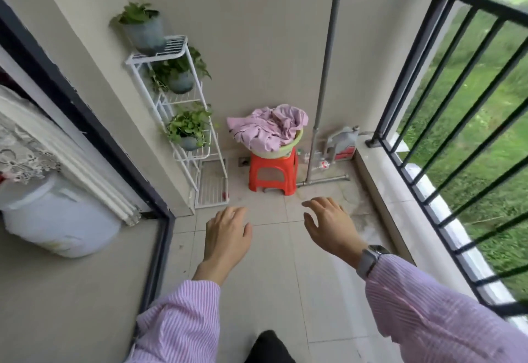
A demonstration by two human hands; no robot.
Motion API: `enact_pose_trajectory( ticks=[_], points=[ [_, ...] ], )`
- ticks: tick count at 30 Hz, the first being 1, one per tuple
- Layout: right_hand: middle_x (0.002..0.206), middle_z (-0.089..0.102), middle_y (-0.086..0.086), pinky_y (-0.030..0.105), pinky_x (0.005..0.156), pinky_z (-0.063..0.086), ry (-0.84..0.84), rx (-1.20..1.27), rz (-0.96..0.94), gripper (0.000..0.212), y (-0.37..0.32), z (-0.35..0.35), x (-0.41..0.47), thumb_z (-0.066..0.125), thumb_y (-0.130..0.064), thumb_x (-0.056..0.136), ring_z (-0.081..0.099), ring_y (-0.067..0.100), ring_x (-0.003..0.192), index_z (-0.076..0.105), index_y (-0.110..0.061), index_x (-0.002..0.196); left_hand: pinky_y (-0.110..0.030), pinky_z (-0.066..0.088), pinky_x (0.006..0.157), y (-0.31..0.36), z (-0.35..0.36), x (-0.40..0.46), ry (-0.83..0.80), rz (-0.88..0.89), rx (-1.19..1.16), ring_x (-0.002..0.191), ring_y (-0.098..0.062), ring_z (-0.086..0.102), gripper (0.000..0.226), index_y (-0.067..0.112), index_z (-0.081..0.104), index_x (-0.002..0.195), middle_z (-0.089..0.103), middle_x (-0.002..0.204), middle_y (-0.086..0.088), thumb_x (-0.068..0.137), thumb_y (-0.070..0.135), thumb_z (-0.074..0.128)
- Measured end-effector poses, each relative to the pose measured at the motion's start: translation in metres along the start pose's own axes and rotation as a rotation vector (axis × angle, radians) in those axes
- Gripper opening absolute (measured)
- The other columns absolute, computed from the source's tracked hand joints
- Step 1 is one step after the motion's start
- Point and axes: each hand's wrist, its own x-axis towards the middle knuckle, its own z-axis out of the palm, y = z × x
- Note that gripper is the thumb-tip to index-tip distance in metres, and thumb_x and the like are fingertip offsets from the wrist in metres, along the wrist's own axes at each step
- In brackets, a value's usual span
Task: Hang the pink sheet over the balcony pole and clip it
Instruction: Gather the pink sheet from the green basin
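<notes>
Left hand (227, 234) and right hand (328, 227) hover empty, well short of pink sheet (267, 129).

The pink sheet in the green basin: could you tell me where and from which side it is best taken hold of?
Probably the loose edge of the pink sheet draped over the green basin's left rim, taken from above and in front with both empty hands; that part hangs free, while the rest is bunched inside.
</notes>
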Motion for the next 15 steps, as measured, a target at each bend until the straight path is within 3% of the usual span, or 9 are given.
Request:
enact_pose_trajectory(
  ticks=[9,15],
  points=[
    [0.124,0.054,0.002,0.037,0.094,0.038,-0.090,-0.032,0.061,0.037,0.039,0.063,0.233,0.048,-0.037,0.090,0.046,0.025,0.117,0.052,-0.020,0.122,-0.036,0.039,0.093,-0.075,0.046,0.233,-0.084,-0.033,-0.047,0.112,-0.026,0.050,0.034,0.014,0.052,0.120,0.056,0.121,-0.005,0.088,0.024,0.049],
    [0.118,0.058,0.008,0.040,0.090,0.041,-0.080,-0.004,0.179,0.034,0.057,0.075,0.389,0.055,-0.029,0.087,0.050,0.031,0.112,0.056,-0.012,0.117,-0.037,0.038,0.094,-0.114,0.045,0.415,-0.110,0.034,-0.070,0.114,-0.027,0.049,0.033,0.012,0.053,0.120,0.056,0.120,-0.007,0.088,0.022,0.051]
  ],
)
